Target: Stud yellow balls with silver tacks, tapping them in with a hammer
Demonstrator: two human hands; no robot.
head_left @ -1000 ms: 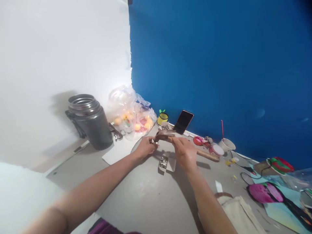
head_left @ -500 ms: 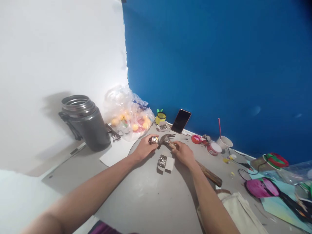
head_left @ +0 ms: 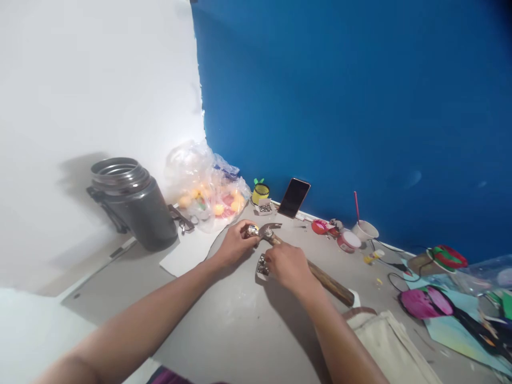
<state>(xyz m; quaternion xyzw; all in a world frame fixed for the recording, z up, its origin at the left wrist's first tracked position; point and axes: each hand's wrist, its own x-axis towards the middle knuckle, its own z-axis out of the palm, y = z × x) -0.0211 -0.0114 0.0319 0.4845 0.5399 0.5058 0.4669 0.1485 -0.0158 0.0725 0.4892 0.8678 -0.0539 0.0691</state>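
My left hand (head_left: 236, 241) is closed around a small round object (head_left: 252, 231) with a shiny, silver-studded surface and a hint of yellow. Right beside it lies the head of a claw hammer (head_left: 269, 230), its wooden handle (head_left: 334, 285) slanting away under my right hand. My right hand (head_left: 287, 264) has its fingertips drawn together at a small open box of shiny metal tacks (head_left: 262, 265). Anything between those fingertips is too small or hidden to make out. The hand covers the right part of the box.
A second tack box (head_left: 264, 207) stands near a yellow cup (head_left: 261, 192) and a phone (head_left: 294, 198) leaning on the wall. Left are a big dark flask (head_left: 140, 208) and a plastic bag (head_left: 208, 186). Right are a paper cup (head_left: 366, 231), pink sunglasses (head_left: 426, 302) and cloth (head_left: 390, 341).
My right hand has left the hammer handle and moved down and left to the tack box. The left hand keeps the round object in about the same place.
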